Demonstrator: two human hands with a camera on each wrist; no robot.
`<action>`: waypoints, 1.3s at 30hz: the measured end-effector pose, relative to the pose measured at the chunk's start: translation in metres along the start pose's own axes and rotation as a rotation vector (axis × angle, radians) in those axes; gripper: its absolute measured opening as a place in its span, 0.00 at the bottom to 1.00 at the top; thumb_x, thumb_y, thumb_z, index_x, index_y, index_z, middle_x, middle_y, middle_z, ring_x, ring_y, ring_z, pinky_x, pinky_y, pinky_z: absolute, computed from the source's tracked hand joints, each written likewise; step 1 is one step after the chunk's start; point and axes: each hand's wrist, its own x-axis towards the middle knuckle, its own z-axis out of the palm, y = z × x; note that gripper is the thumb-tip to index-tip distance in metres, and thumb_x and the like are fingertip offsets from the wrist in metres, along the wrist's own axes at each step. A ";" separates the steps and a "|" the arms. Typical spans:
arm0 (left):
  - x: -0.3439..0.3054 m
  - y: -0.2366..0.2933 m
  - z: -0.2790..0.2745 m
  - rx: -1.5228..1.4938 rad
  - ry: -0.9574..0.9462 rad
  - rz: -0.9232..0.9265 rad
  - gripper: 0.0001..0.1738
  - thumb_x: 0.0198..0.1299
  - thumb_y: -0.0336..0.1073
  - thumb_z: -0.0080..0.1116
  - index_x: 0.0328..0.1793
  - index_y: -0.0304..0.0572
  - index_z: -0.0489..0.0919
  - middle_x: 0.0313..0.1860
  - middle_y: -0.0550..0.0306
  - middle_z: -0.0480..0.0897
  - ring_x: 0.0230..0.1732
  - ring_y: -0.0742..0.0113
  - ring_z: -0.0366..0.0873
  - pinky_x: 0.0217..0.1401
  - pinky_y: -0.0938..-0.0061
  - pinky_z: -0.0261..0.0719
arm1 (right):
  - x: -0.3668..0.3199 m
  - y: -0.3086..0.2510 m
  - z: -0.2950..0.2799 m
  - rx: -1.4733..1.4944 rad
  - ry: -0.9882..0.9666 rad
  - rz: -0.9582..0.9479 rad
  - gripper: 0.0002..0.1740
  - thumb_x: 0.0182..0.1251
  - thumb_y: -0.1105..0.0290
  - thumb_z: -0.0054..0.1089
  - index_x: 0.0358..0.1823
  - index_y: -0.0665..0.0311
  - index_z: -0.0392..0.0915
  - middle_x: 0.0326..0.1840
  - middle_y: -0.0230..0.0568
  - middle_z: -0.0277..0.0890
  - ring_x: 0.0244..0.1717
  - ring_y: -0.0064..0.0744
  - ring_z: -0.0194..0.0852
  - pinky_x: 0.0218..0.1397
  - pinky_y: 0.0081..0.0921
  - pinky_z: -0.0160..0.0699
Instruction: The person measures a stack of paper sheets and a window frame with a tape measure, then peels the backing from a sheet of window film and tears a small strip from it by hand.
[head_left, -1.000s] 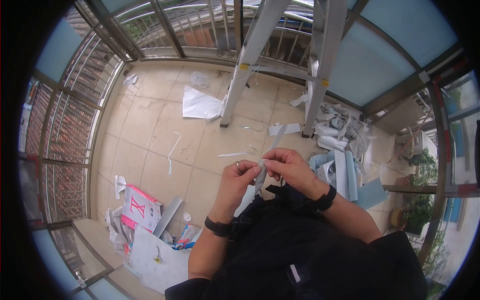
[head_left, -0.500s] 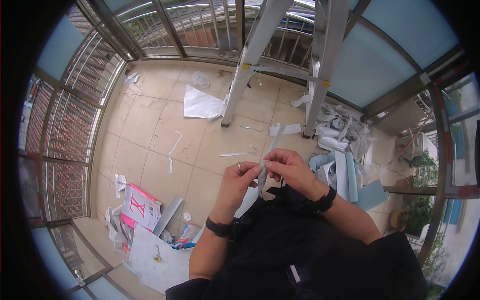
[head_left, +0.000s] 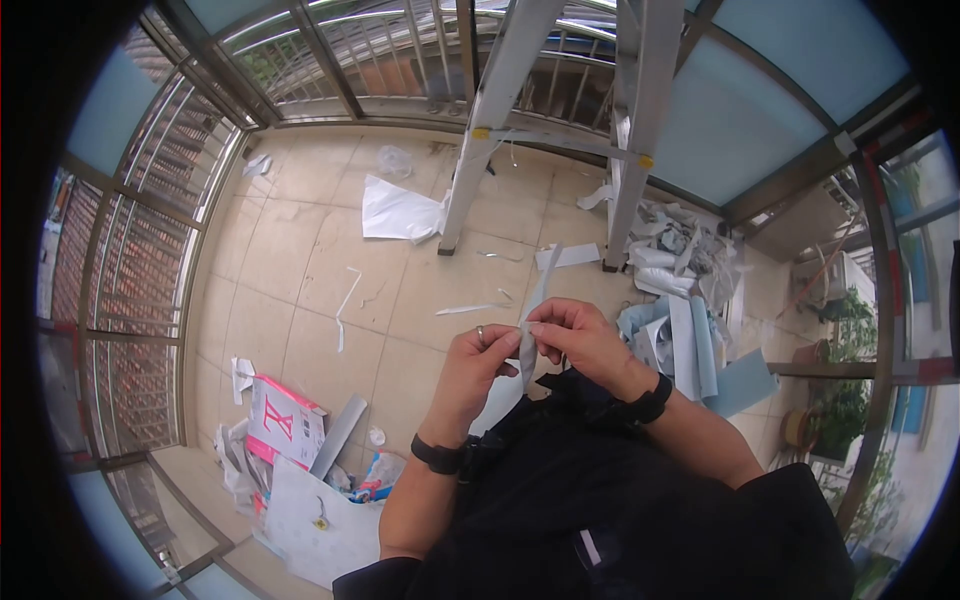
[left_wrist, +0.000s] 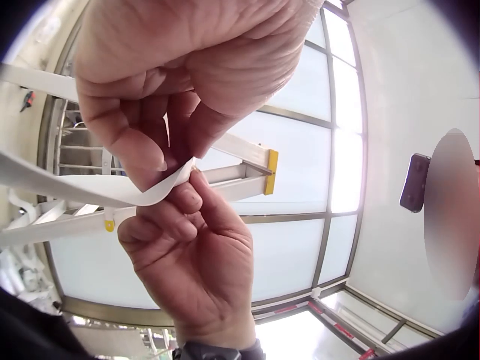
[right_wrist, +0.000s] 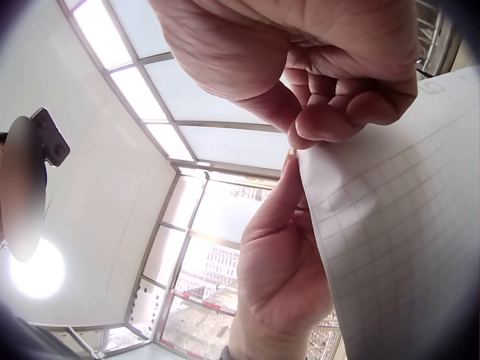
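Note:
In the head view both hands meet in front of my chest over a narrow white strip (head_left: 531,312) that runs up past the fingers and hangs down toward my dark clothing. My left hand (head_left: 497,345), with a ring on one finger, pinches the strip's edge. My right hand (head_left: 548,332) pinches it from the other side, fingertips touching the left's. The left wrist view shows the left hand (left_wrist: 176,161) gripping the curled strip (left_wrist: 82,189) above the right hand (left_wrist: 191,247). In the right wrist view the right hand (right_wrist: 300,139) pinches a corner of grid-printed backing (right_wrist: 390,225), beside the left hand (right_wrist: 285,262).
An aluminium stepladder (head_left: 500,110) stands on the tiled balcony floor ahead. White paper scraps (head_left: 400,212) lie about. A pile of crumpled film and blue sheets (head_left: 685,300) sits at the right, a red-and-white box (head_left: 283,420) at the lower left. Metal railings (head_left: 150,250) enclose the space.
Both hands keep their pinch and stay together. The strip's upper end now stands a little higher and straighter above the fingers.

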 end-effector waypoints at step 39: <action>0.224 0.043 0.205 0.410 -0.629 -0.201 0.09 0.67 0.33 0.58 0.46 0.34 0.81 0.38 0.57 0.84 0.40 0.70 0.82 0.44 0.76 0.80 | -0.035 -0.064 -0.190 0.245 0.736 -0.285 0.13 0.69 0.73 0.55 0.53 0.66 0.71 0.28 0.30 0.73 0.28 0.18 0.72 0.32 0.18 0.71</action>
